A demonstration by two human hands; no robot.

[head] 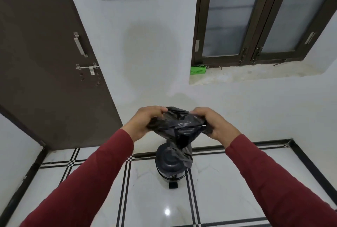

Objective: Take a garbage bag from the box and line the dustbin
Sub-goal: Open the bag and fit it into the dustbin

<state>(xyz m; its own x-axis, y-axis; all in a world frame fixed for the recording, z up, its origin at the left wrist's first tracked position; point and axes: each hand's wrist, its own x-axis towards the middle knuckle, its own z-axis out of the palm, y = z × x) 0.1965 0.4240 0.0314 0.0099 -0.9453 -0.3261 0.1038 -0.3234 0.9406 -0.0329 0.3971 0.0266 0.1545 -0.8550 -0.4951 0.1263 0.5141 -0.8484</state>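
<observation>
We take the dustbin (170, 167) as our landmark: a small dark pedal bin standing on the white tiled floor (228, 186), its lid down and its pedal toward us.

Far to the left of the dustbin and behind it stands a brown door (45, 58) with a metal handle and a slide bolt. Nearer, our left sleeve (87, 181), dark red, reaches up from the lower left and passes just left of the dustbin. Our left hand (145, 122) is above the dustbin and a little to its left, fingers curled shut with the thumb on top, clamping the left edge of the garbage bag (177, 126).

The black bag is bunched between both hands directly above the dustbin. Its crumpled tail hangs down in front of the lid's right side; we cannot tell whether it touches the lid.

Our right hand (218, 126) is above the dustbin and to its right, also closed, pinching the bag's right edge. Its sleeve (269, 181) runs down to the lower right.

Higher and to the right of the dustbin, a green box (198, 69) sits on the window ledge (255, 73), at its left end, below the dark-framed window (255, 16).
</observation>
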